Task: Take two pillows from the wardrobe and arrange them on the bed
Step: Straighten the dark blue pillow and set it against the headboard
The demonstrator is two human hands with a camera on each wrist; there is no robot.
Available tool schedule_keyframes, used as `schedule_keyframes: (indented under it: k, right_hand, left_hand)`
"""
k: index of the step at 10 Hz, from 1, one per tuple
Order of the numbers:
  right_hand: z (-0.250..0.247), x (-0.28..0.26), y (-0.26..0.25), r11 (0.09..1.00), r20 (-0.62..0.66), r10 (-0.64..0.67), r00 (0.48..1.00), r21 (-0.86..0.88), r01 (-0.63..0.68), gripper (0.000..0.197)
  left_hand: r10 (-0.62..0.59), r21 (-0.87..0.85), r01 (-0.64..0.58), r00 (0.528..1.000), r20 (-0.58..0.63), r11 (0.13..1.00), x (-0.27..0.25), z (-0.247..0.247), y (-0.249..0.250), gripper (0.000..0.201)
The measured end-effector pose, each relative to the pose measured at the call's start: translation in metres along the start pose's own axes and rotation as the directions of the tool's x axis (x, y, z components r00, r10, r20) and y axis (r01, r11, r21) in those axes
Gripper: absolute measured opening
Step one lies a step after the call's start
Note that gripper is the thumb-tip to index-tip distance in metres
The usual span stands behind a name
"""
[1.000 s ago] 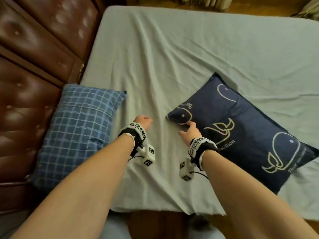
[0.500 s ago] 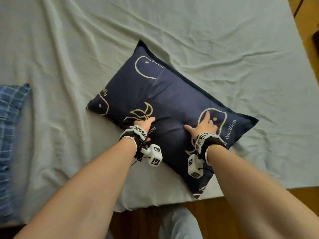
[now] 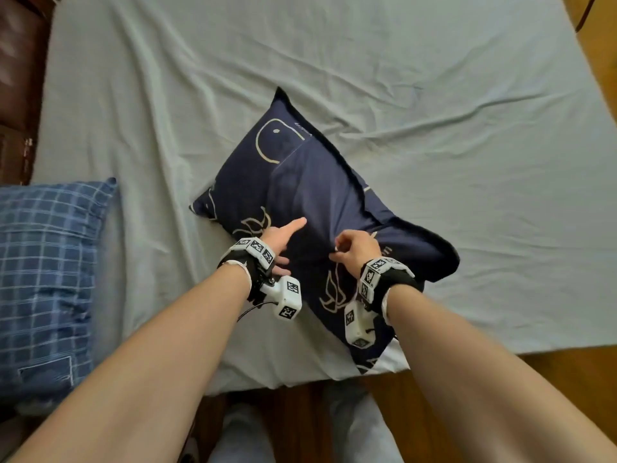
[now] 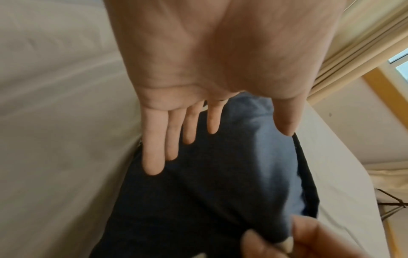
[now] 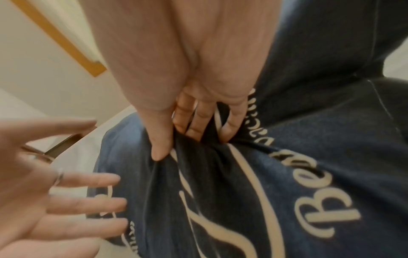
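A navy pillow (image 3: pixel 310 185) with cream whale drawings lies askew near the front edge of the bed (image 3: pixel 434 95), one corner hanging over it. My right hand (image 3: pixel 354 248) pinches a bunch of its cover; in the right wrist view the thumb and fingers (image 5: pixel 198 125) dig into the navy pillow (image 5: pixel 287 174). My left hand (image 3: pixel 283 235) is flat with straight fingers against the pillow's near left side; in the left wrist view the spread fingers (image 4: pixel 154 139) lie along the dark pillow (image 4: pixel 220 174). A blue checked pillow (image 3: pixel 50 279) rests at the left.
The pale grey sheet is wrinkled and bare beyond the pillows. A brown padded headboard (image 3: pixel 16 78) runs along the far left. Wooden floor (image 3: pixel 567 379) shows below the bed's front edge, and my legs (image 3: pixel 240 436) stand there.
The navy pillow has bunched up and turned more upright. My right hand went from flat on it to pinching its cover; the left slid to its near left side. The view swung left.
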State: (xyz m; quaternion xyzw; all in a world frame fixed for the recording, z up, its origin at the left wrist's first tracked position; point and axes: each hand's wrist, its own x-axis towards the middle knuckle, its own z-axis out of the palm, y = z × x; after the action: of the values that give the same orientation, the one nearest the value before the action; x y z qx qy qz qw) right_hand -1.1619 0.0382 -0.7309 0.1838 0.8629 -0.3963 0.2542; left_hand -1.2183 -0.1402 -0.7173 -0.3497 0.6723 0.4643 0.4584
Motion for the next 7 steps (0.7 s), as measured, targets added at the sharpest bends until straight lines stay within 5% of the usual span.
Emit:
schedule_keyframes:
  k: [1, 2, 3, 4, 5, 6, 7]
  right_hand:
    - [0.035, -0.039, -0.015, 0.998, 0.106, -0.060, 0.993, 0.009, 0.060, 0.023]
    - [0.076, -0.073, -0.013, 0.999, 0.169, -0.032, 0.985, 0.028, 0.028, 0.022]
    - [0.109, -0.102, -0.010, 0.999, 0.084, 0.034, 0.996, 0.035, -0.037, 0.016]
    - [0.109, -0.125, -0.024, 0.990, -0.163, 0.063, 0.985, -0.113, -0.082, 0.031]
    - [0.081, -0.136, -0.036, 0.948, -0.521, -0.010, 0.854, -0.278, -0.158, 0.054]
    - [0.059, -0.141, -0.034, 0.857, -0.604, 0.150, 0.783, -0.316, -0.408, 0.085]
    - [0.065, -0.143, -0.033, 0.859, -0.375, 0.401, 0.836, -0.163, -0.485, 0.106]
  left_hand:
    - [-0.026, 0.172, 0.021, 0.999, 0.023, 0.985, -0.017, -0.019, -0.012, 0.115]
    - [0.085, 0.442, -0.060, 0.996, -0.038, 0.895, -0.009, -0.038, -0.032, 0.098]
    - [0.270, 0.696, -0.171, 0.962, -0.034, 0.697, 0.002, -0.047, -0.056, 0.054]
    - [0.304, 0.682, -0.216, 0.953, -0.010, 0.699, -0.005, -0.059, -0.070, 0.045]
    - [0.326, 0.698, -0.217, 0.945, -0.025, 0.682, -0.015, -0.071, -0.081, 0.046]
    - [0.353, 0.651, -0.228, 0.934, -0.065, 0.724, -0.019, -0.086, -0.094, 0.045]
    - [0.261, 0.456, -0.150, 0.946, -0.191, 0.877, -0.025, -0.111, -0.114, 0.043]
